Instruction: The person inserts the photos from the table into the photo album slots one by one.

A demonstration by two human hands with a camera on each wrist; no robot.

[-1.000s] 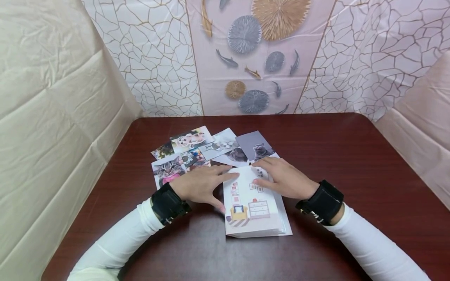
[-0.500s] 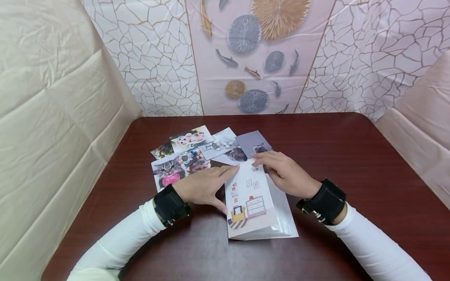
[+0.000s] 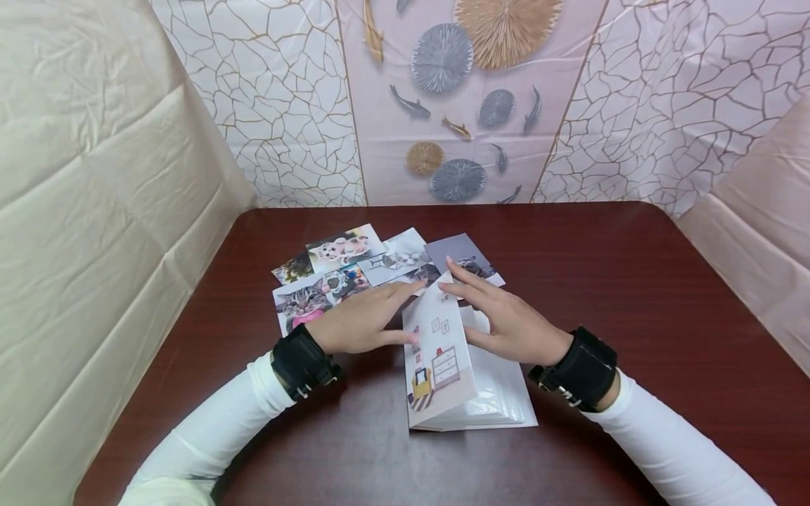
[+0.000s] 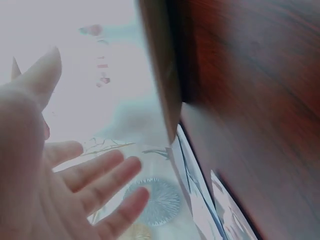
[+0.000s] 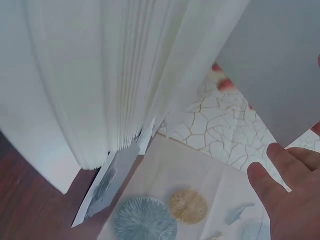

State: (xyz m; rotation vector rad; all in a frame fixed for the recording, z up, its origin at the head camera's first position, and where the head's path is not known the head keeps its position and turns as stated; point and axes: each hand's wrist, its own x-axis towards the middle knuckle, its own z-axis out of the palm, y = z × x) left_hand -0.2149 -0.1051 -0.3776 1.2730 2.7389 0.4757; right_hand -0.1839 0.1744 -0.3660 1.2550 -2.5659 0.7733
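Note:
A photo album (image 3: 427, 344) with a white cover, drawn furniture on it, lies on the table with its front cover raised at a slant. Clear sleeve pages (image 3: 500, 397) show beneath. My right hand (image 3: 522, 323) is at the cover's top free corner, fingers spread and fairly straight, touching it; its thumb is on the inner side. In the right wrist view the cover's plain inner face (image 5: 280, 65) stands apart from the page stack (image 5: 100, 75). My left hand (image 3: 354, 320) is at the album's left side, fingers extended, thumb over the cover; whether it touches cannot be told.
Several cat photos (image 3: 344, 251) overlap behind and left of the album on the dark red-brown table (image 3: 601, 281). One grey photo (image 3: 458, 256) lies just beyond the album's top. A patterned cloth (image 3: 304, 105) hangs behind, with pale cloth (image 3: 114, 211) at the left.
The album's cover has risen from nearly flat to a steep slant, turning leftward. My right hand's fingers have spread at its corner. My left thumb has moved up from the album's lower left edge.

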